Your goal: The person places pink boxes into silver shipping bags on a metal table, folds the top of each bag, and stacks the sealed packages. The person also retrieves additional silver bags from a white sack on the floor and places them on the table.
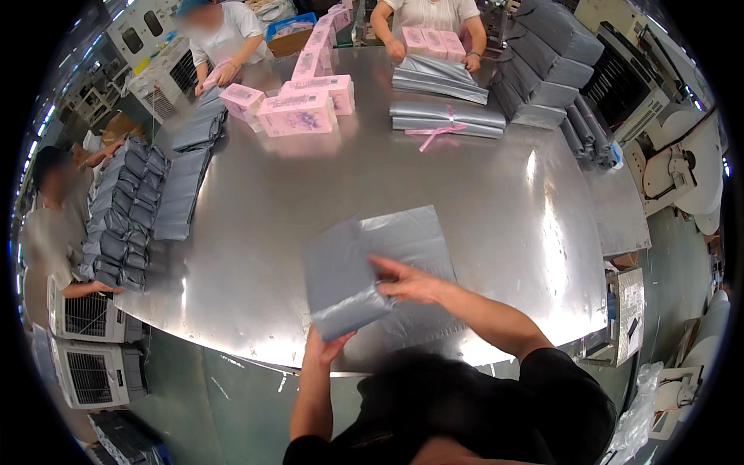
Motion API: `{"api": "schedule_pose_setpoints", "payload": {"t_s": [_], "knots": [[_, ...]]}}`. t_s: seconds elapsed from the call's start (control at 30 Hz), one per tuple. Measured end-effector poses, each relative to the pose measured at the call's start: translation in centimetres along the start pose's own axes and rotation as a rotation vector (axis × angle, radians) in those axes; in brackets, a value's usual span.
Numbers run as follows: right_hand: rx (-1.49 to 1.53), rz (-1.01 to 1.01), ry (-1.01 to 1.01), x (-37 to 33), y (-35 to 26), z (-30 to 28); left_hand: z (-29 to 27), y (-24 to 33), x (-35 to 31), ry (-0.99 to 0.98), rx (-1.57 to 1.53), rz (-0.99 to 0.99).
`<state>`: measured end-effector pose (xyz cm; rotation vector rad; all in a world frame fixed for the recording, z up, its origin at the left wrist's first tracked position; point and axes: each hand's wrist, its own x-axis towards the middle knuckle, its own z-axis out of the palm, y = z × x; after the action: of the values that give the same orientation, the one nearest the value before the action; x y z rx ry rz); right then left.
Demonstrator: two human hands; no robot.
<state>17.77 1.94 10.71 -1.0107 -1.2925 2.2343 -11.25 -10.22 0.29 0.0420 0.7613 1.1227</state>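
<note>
In front of me a grey plastic bag (337,271), bulky as if filled, is tilted up over the metal table. My left hand (329,346) is closed around its near lower edge, the fingers partly hidden beneath it. At the bag's right side, my right hand (409,282) grips the edge, with the index finger reaching over the plastic; its fingertips are slightly blurred. Under and to the right of this bag, another grey plastic sheet or bag (422,236) lies flat on the table. What is inside the bulky bag is hidden.
Pink printed packs (296,114) stand at the far middle of the metal table (271,178). Rolled grey bags tied with pink ribbon (448,120) lie far right, before stacked grey bundles (542,66). Filled grey bags (124,209) line the left edge. Three co-workers stand around the table.
</note>
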Motion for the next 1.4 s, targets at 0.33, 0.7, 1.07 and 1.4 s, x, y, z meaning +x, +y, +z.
{"api": "schedule_pose_setpoints", "payload": {"t_s": [0.33,0.7,1.07,1.4], "knots": [[-0.820,-0.285,0.158,23.7,-11.4,-7.6,-4.0,22.3,-12.2,0.495,1.114,0.251],[-1.710,-0.406,0.661,47.0,-24.3,-17.2,10.5,8.9,-0.2,0.135,1.650,0.980],[-1.078,-0.517,0.674,11.1,-15.9,-13.1,9.9,-3.5,14.0,-0.350,2.162,0.874],[0.604,-0.070,0.543,-19.4,11.7,1.3,10.3,-4.2,6.7,-0.418,2.169,0.757]]}}
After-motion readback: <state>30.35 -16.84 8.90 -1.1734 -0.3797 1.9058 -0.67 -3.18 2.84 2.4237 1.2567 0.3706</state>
